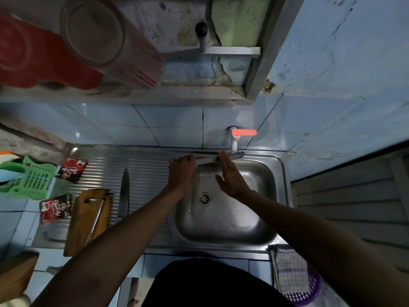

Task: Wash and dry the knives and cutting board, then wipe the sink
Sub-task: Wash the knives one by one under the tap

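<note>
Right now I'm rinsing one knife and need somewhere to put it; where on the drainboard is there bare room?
Bare ribbed drainboard lies between the other knife and the sink basin, behind your left hand. Left of that knife it is crowded: cutting board, two sachets, green rack.

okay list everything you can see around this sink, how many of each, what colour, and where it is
Knife in hand: one, steel, held under the tap.
Tap: one, white with pink lever, on wall.
Sink: one, steel, centre.
Knife on drainboard: one, steel, left of basin.
Cutting board: one, brown wood, on drainboard.
Sachets: two, red-black, left of board.
Rack: one, green, far left.
Checked cloth: one, white-blue, over purple basket.
Left hand: grips knife handle.
Right hand: flat, fingers straight against blade.
</note>
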